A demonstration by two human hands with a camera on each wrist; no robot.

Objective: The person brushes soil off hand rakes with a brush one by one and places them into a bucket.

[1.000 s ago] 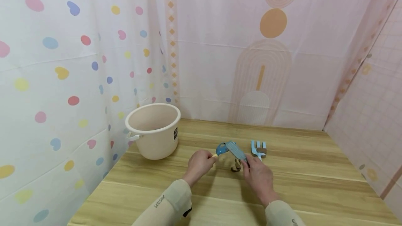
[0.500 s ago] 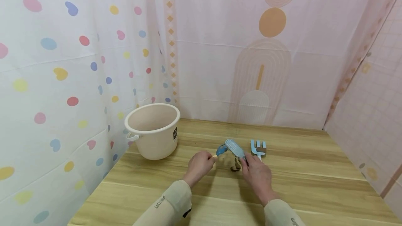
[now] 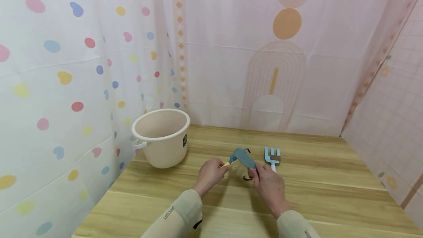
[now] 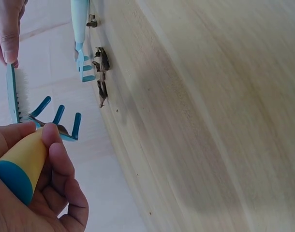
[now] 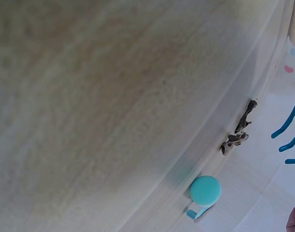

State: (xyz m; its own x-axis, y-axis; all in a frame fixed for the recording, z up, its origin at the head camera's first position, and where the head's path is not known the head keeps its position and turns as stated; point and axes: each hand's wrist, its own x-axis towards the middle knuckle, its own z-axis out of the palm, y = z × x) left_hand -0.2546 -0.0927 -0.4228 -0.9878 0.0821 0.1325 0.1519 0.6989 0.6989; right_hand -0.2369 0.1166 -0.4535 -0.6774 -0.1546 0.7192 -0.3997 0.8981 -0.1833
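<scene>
My left hand [image 3: 211, 173] grips the yellow handle of a small garden rake [image 4: 59, 114] with blue curved tines, raised over the table. Some brown matter sticks at the base of its tines in the left wrist view. Between thumb and fingers, my right hand [image 3: 271, 186] holds a blue-backed brush [image 3: 245, 158], its pale bristles against the rake head. Below them on the table lie dried, curled brown bits [image 4: 104, 58]. Just beyond the right hand rests a light-blue garden fork [image 3: 272, 157] with a brown patch on its head.
A cream bucket [image 3: 162, 151] with a white side handle stands at the back left of the wooden table [image 3: 330, 179]. Patterned curtains [image 3: 218, 83] hang behind the table and along both sides.
The brush has tilted over the rake head, its back now showing smooth and darker. Rake tines now show beyond it. The left hand has stayed nearly in place; bucket and fork have not moved.
</scene>
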